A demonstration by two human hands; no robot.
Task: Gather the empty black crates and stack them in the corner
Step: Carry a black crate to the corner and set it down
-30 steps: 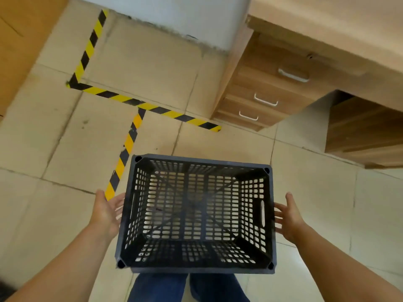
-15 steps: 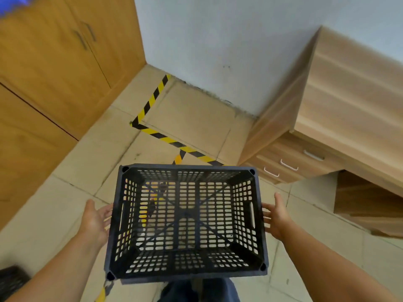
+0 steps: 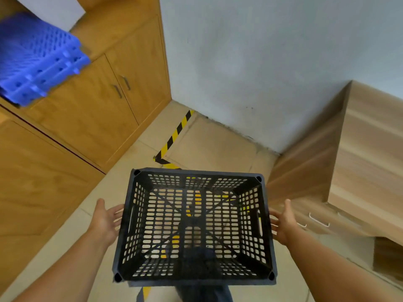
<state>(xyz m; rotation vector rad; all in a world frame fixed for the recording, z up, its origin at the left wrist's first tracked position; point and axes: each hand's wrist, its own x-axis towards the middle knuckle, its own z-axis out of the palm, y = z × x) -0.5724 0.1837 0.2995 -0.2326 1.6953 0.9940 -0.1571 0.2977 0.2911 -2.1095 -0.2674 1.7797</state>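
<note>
Bare floor (image 3: 213,144) runs ahead to the corner, cabinets (image 3: 91,110) on the left, desk (image 3: 359,162) on the right. The crate (image 3: 194,225) is held level, opening up, long side left-right, nothing inside. Left hand (image 3: 104,221) and right hand (image 3: 283,225) carry it by the ends, fingers tucked in the handles.
</note>
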